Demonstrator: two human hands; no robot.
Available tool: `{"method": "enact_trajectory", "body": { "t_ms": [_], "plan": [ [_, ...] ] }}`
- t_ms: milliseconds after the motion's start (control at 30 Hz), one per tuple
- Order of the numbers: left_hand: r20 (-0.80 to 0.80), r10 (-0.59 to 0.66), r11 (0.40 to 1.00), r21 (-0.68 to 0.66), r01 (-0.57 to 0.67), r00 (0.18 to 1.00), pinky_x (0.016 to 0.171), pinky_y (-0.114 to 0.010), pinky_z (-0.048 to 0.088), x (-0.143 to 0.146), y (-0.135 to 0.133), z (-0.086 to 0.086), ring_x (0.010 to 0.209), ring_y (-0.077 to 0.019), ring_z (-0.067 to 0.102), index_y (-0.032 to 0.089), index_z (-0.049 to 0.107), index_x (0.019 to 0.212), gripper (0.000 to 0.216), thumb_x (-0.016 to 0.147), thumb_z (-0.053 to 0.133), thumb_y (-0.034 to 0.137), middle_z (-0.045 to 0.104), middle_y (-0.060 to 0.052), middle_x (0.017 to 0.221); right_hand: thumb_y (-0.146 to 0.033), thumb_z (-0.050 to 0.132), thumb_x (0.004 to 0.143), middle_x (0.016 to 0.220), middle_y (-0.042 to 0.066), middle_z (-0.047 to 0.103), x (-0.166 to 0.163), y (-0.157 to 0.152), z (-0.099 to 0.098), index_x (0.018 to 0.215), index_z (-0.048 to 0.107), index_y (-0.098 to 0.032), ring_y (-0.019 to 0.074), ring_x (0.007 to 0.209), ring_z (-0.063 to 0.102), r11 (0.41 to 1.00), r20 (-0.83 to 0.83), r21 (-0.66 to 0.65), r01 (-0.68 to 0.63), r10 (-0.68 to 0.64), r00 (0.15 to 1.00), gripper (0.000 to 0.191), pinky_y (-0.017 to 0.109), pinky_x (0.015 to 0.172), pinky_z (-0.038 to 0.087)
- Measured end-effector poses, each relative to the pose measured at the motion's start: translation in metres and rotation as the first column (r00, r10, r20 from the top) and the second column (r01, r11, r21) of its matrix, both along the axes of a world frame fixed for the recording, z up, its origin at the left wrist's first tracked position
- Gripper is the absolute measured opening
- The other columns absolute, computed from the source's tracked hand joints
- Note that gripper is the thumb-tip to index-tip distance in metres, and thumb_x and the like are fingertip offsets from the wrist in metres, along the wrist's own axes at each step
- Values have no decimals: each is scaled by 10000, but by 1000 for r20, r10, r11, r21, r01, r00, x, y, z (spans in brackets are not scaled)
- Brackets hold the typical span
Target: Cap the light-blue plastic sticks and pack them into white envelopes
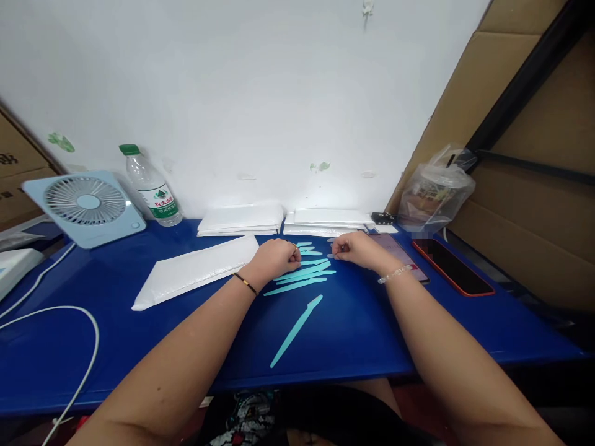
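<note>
Several slim teal sticks, shaped like eyebrow razors (302, 277), lie in a loose fan on the blue table. One more teal eyebrow razor (295, 332) rests apart from them, slanting toward the front edge. My left hand (275, 257) is closed at the left end of the fan, its fingertips pressed together over the upper razors; what they hold, if anything, is hidden. To the right of the fan, my right hand (354, 249) is closed in a pinch. Small translucent pieces (330, 255) show beside its fingertips, and I cannot make out what is between them.
White padded envelopes (239, 220) are stacked along the wall, with a single white envelope (195, 269) left of my left hand. A fan (88, 201) and water bottle (155, 192) stand left. Two phones (453, 266) and a bagged cup (434, 192) are right.
</note>
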State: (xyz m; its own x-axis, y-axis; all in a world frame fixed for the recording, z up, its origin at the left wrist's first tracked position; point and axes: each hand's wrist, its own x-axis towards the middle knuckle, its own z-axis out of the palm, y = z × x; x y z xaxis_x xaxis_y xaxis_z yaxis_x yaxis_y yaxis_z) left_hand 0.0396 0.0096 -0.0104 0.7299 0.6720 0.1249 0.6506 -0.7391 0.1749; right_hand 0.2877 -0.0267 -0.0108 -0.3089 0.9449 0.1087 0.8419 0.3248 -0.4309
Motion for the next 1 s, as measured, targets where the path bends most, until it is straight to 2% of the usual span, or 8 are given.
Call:
{"method": "enact_trajectory", "body": {
  "t_ms": [133, 267, 467, 800, 1000],
  "plan": [
    [-11, 13, 998, 55, -12, 1000, 531, -243, 313, 1, -2, 0, 620, -151, 569, 202, 675, 686, 215, 770, 482, 247, 669, -32, 689, -142, 608, 697, 715, -1, 668, -1, 0, -1, 706, 660, -188, 132, 640, 566, 999, 4, 25, -26, 26, 1000, 70, 225, 606, 394],
    [15, 7, 999, 39, -7, 1000, 529, -246, 319, 1, -2, 0, 616, -149, 571, 202, 665, 680, 206, 772, 486, 244, 661, -26, 683, -159, 608, 710, 705, -1, 664, -2, 1, -4, 723, 673, -191, 133, 641, 562, 999, -9, 34, -35, 35, 999, 73, 225, 607, 391],
    [24, 13, 1000, 1, -13, 1000, 529, -240, 317, -1, 0, 0, 629, -150, 571, 205, 669, 698, 207, 778, 486, 259, 667, -29, 697, -175, 630, 703, 738, 4, 682, -2, 0, -1, 733, 682, -189, 135, 647, 570, 1000, -12, -21, -23, 23, 1000, 62, 224, 593, 392],
    [8, 30, 1000, 6, -30, 1000, 539, -245, 319, 0, -1, -1, 636, -157, 574, 198, 662, 703, 202, 766, 475, 246, 649, -37, 665, -170, 616, 709, 725, 8, 689, -6, 0, -3, 768, 694, -188, 141, 652, 597, 998, -65, -51, -44, 40, 997, 99, 225, 594, 412],
    [-17, 72, 996, 48, -71, 997, 524, -251, 304, -5, 6, -2, 628, -164, 571, 204, 658, 702, 200, 767, 473, 243, 670, -42, 716, -198, 619, 717, 753, 15, 699, 2, 0, -2, 741, 688, -188, 149, 665, 605, 997, -96, -77, -5, -3, 995, 74, 237, 611, 428]
  ]
}}
